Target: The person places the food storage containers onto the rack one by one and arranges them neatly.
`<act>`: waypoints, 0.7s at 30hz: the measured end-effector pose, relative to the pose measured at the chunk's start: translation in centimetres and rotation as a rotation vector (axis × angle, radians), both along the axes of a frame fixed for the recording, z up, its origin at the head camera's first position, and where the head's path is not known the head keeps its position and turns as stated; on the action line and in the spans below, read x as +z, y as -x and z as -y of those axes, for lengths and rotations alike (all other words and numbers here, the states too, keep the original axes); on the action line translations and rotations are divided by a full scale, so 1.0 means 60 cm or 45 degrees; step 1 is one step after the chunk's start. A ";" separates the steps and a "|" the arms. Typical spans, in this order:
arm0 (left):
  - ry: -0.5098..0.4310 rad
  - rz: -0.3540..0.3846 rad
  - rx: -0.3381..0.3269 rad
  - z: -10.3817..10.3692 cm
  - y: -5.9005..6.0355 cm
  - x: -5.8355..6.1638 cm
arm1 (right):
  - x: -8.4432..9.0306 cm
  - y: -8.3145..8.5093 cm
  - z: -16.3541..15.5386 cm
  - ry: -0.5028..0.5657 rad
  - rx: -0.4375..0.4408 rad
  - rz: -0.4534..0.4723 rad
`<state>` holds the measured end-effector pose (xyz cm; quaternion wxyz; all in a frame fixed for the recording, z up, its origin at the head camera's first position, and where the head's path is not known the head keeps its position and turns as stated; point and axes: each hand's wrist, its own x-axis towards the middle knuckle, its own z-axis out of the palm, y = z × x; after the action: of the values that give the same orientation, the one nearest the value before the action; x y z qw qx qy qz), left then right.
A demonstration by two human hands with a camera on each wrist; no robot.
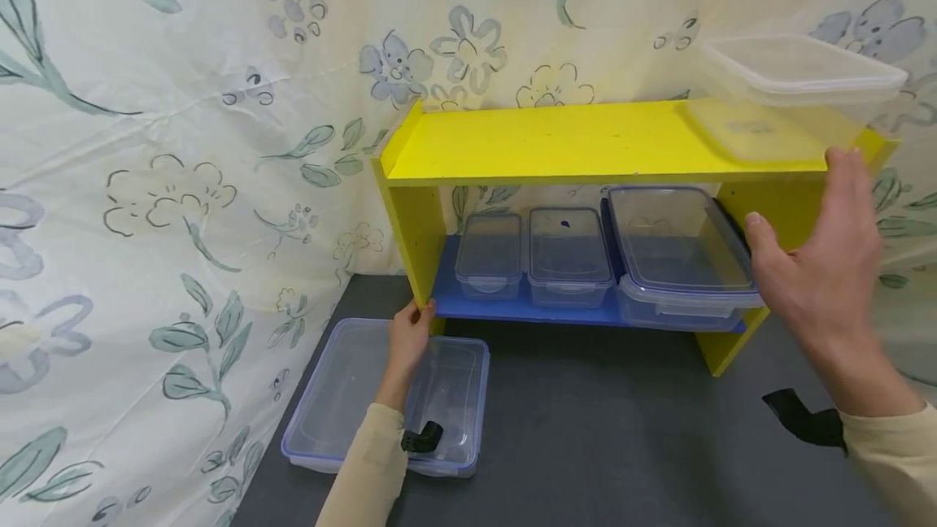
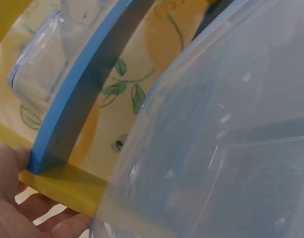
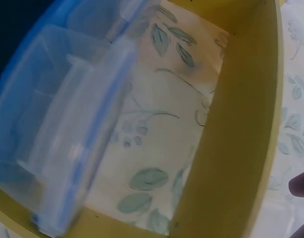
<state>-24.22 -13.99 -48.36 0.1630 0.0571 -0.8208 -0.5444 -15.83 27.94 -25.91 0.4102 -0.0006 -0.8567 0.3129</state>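
A yellow shelf unit (image 1: 542,141) with a blue lower board (image 1: 527,311) stands against the patterned cloth. My left hand (image 1: 408,340) grips the front edge of its left side panel; in the left wrist view the thumb (image 2: 18,158) lies by the end of the blue board and the fingers behind the panel. My right hand (image 1: 823,267), fingers extended, is raised near the unit's right end, holding nothing. Close above it, a clear lidded container (image 1: 801,76) sits on the yellow top. Whether the hand touches anything is unclear.
Two small clear containers (image 1: 490,254) and a larger one with blue trim (image 1: 681,242) sit on the blue board. A wide clear container (image 1: 457,381) lies on the dark table (image 1: 586,429) under my left forearm. Floral cloth (image 1: 183,185) hangs behind and at the left.
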 end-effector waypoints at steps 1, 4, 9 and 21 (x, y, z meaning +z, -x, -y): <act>0.003 0.001 0.000 -0.001 0.000 0.000 | -0.007 -0.001 -0.001 0.015 0.004 0.007; 0.007 0.001 0.005 -0.002 0.001 -0.002 | -0.030 -0.003 -0.002 0.075 0.032 0.035; 0.017 -0.014 0.025 -0.002 0.003 -0.004 | -0.074 0.003 0.002 0.052 0.103 0.053; 0.001 -0.023 0.016 -0.003 0.002 -0.004 | -0.163 -0.003 0.068 -0.148 0.255 0.039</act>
<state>-24.36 -13.84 -48.58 0.1736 0.0572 -0.8192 -0.5437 -15.65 23.84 -35.67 0.3630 0.1039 -0.8753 0.3020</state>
